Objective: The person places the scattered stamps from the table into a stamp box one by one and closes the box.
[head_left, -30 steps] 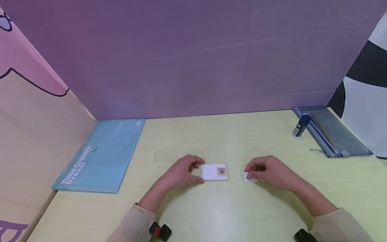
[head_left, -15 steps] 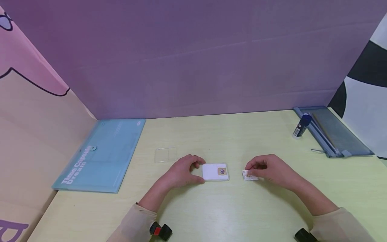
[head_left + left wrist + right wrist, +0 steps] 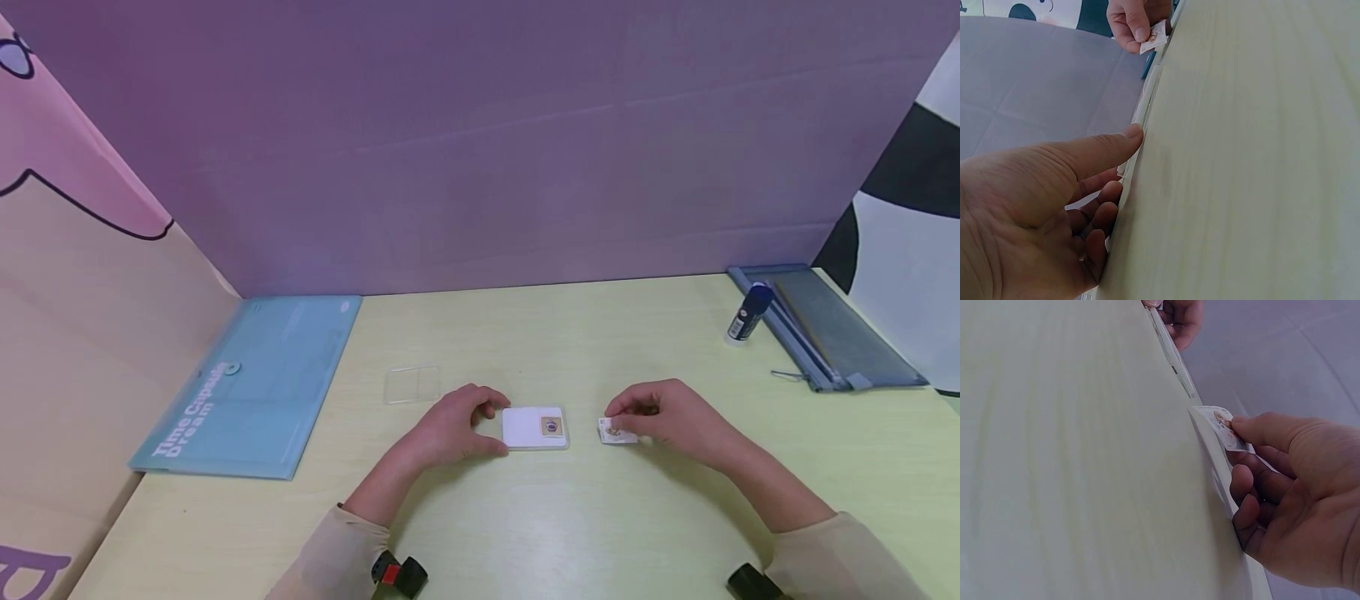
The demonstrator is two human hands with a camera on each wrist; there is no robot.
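Note:
My left hand [image 3: 452, 427] holds a flat clear case [image 3: 567, 442] by its left end, thumb at the near edge and fingers at the far edge. Inside it lies a white card [image 3: 521, 427] bearing a small tan stamp [image 3: 551, 427] near its right end. To the right of the case, my right hand [image 3: 675, 419] pinches a small white stamp [image 3: 1215, 419] with a printed picture between thumb and index finger. This stamp is tilted just above the table in the right wrist view, apart from the case; my thumb covers part of it.
A transparent rectangular lid [image 3: 412, 385] lies behind my left hand. The blue document folder [image 3: 255, 392] is at the left. A glue stick [image 3: 749, 312] stands beside a grey-blue zip pouch [image 3: 847, 317] at the back right. A purple partition [image 3: 525, 167] borders the table's back.
My right hand has shifted slightly up and to the left with the pinched stamp. The left hand and the case stay in place.

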